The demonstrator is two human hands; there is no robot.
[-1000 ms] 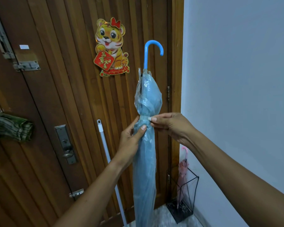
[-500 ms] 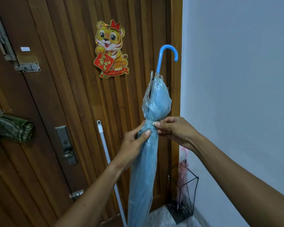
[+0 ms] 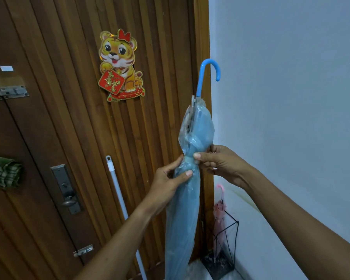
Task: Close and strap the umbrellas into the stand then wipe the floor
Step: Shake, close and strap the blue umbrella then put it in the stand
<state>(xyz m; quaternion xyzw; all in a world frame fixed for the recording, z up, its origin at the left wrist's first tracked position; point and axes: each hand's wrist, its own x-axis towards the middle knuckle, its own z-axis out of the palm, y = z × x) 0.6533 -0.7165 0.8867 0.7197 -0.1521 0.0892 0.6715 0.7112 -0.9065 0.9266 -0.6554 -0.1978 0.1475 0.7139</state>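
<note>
Moved: blue umbrella [image 3: 186,209] tipped further to the right than a second ago, top end leaning away; hook handle [image 3: 208,73] carried from in front of the door [image 3: 69,138] across to the edge of the wall [image 3: 291,98], tip now over the wall.
Task item: blue umbrella closed, folds gathered to a narrow waist, handle end up, lower end running out of view at the bottom; held in the air, outside the stand and to its left.
Left hand [image 3: 166,182]: wrapped round the gathered fabric just below the waist, thumb pressed on the front.
Right hand [image 3: 220,160]: pinching the waist from the right between thumb and fingertips, just above the left thumb.
Stand [image 3: 228,239]: black wire frame on the floor [image 3: 198,269] in the corner between door frame and wall, below the right forearm.
Inside the stand: pink umbrella [image 3: 218,215], closed, upright, curved handle on top, close to the wall.
Beside the stand: white pole [image 3: 117,190] leaning on the door, left of the blue umbrella, lower part hidden behind the left forearm.
On the door: tiger sticker [image 3: 120,65] high up, lock plate [image 3: 67,188] with a lever, green cloth [image 3: 3,172] at the left edge.
</note>
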